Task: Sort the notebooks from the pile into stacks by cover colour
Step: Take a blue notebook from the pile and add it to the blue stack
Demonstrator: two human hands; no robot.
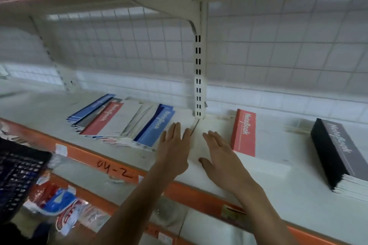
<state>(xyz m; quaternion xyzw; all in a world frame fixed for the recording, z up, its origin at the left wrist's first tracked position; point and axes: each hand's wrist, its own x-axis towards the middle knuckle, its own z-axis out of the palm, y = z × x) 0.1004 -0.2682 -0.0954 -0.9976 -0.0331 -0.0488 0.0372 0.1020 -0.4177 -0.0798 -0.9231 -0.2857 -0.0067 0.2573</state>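
Now the left hand and right hand hover flat, holding nothing, between the fanned pile and the red stack; lift the pile's blue notebook by its free edge (a blue stack could start here).

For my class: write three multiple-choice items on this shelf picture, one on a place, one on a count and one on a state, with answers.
1. The red stack lies: A left of both hands; B between the right hand and the dark stack; C under the dark stack.
2. Sorted stacks right of the hands: A one; B two; C four.
3. The left hand and right hand are: A open, holding nothing; B gripping one notebook together; C both fists.
Answers: B, the red stack sits between them; B, only red and dark stand there; A, all fingers are straight.
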